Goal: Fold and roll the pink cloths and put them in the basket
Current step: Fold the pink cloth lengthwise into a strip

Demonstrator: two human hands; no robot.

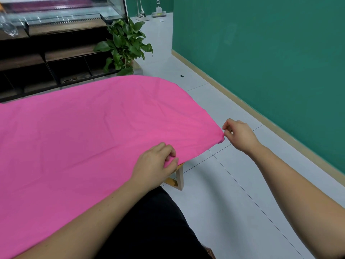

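A large pink cloth (89, 131) lies spread flat over a table and covers the whole left half of the view. My left hand (156, 163) pinches the cloth's near edge, just above a table leg. My right hand (239, 134) pinches the cloth's right corner, which sticks out past the table over the floor. The two hands are about a forearm's length apart along the same edge. No basket is in view.
A wooden table leg (179, 177) shows under the cloth's near edge. A potted green plant (125, 45) stands beyond the table, with dark shelving (46, 58) at the back left. A green wall (270, 53) runs along the right, above pale floor tiles (233, 184).
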